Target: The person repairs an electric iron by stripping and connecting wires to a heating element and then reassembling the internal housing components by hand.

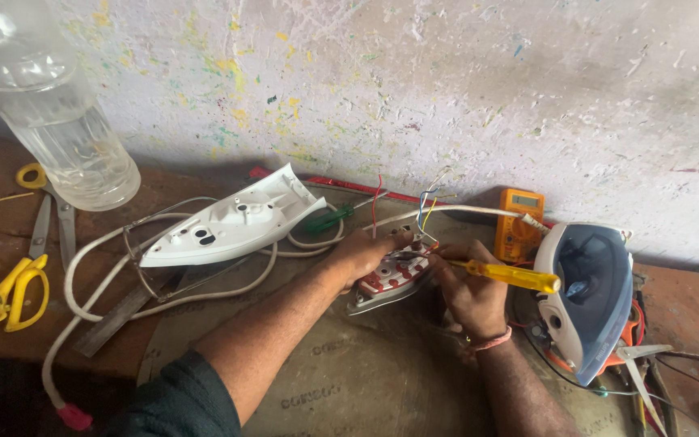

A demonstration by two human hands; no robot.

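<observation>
Steadying the stripped iron base with its red-and-white heating plate and bare metal sole (388, 279) at centre frame, left hand (363, 253) clamped over its near-left edge, fingers curled down onto the plate. Right hand (472, 295) closed around a yellow-handled screwdriver (511, 275), tip pointing left into the terminals where thin red, blue and yellow wires (424, 212) rise. Probably heavy and stiff for its size, that metal sole: unlikely to flex, likely to slide on the mat if pushed sideways, so best held by the outer rim as now. Fragile at the wire ends and terminals; edges possibly sharp. Resting on a brown printed fibre mat (366, 380) across the lower middle of the frame.

Crowding the right edge, a white-and-blue steam iron body lying on its side (588, 295), close beside the screwdriver handle, leaving little room for the right elbow. Looping through the left and centre, a thick white power cord (95, 275), passing behind the base and liable to snag. Just above it, a detached white plastic iron cover (232, 222), with a green-handled screwdriver (329, 218) beyond. At far left, yellow-handled scissors (10, 291). Farther back, a small orange multimeter (519, 214) against the paint-flecked wall, and at upper left a clear plastic bottle (50, 113).
</observation>
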